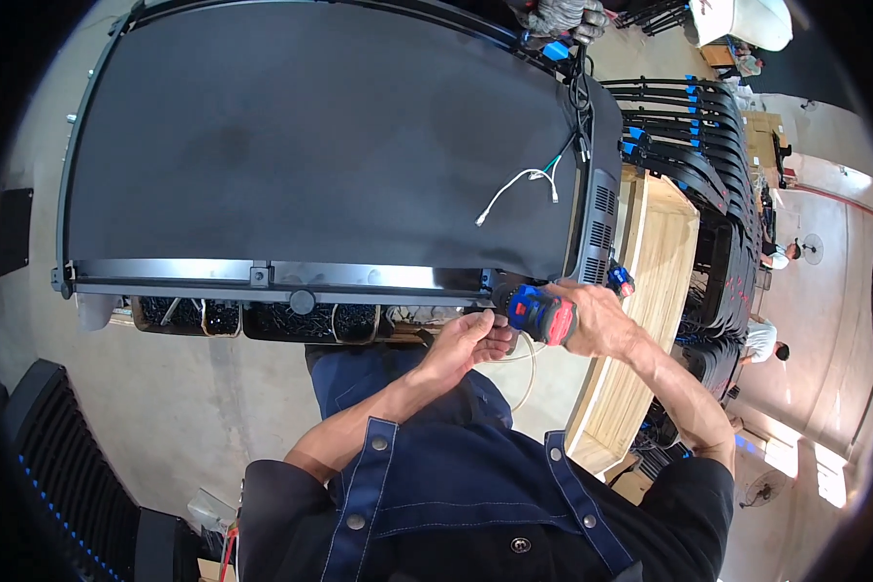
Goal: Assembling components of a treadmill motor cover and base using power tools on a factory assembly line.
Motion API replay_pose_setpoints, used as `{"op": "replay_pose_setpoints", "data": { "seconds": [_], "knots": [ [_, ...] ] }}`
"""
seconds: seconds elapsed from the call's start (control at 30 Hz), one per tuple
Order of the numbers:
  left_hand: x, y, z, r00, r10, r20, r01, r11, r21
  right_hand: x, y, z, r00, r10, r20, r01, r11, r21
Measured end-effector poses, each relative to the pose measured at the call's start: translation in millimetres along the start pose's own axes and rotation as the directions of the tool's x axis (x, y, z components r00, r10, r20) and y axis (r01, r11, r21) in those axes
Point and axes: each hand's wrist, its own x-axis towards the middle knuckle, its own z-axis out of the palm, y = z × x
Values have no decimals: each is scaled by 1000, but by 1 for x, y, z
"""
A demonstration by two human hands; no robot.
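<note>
My right hand [599, 320] is wrapped round a blue, black and red cordless drill [526, 308]. The tool's front end meets the metal side rail [359, 275] of a long black machine that looks like a treadmill. My left hand [466, 346] is just left of the drill, fingers drawn together close under the rail; what they hold, if anything, is too small to tell. The machine's wide black belt [310, 145] fills the upper view. Loose white-tipped cables [519, 179] lie over its right end, near a vented cover [599, 228].
Black bins [301, 322] of small hardware sit below the rail. A second blue-red tool [621, 279] is beside an open wooden crate [640, 330]. Stacked black frames [689, 136] rise at right, and more black parts [68, 466] at left. Another person's gloved hand [563, 17] touches the far end.
</note>
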Motion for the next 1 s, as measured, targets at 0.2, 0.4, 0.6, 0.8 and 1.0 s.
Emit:
{"op": "replay_pose_setpoints", "data": {
  "seconds": [0.2, 0.4, 0.6, 0.8, 1.0],
  "knots": [
    [-58, 30, -33, 992, 115, -45, -78, 869, 488, -34, 4, -4, 972, -149, -180, 156, 987, 29],
    [-91, 83, -7, 752, 607, 259, -350, 34, 936, -72, 0, 74, 991, 109, 77, -134, 836, 532],
    [16, 102, 37, 618, 372, 692, -369, -640, 674, -52, -54, 203, 956, 295, -9, -230, 763, 604],
    [55, 117, 28, 586, 77, 807, -471, -778, 416, -58, -76, 284, 910, 413, 11, -268, 570, 777],
    [55, 117, 39, 576, 25, 817, -494, -785, 372, -48, -80, 281, 894, 447, 40, -284, 495, 821]
  ]
}}
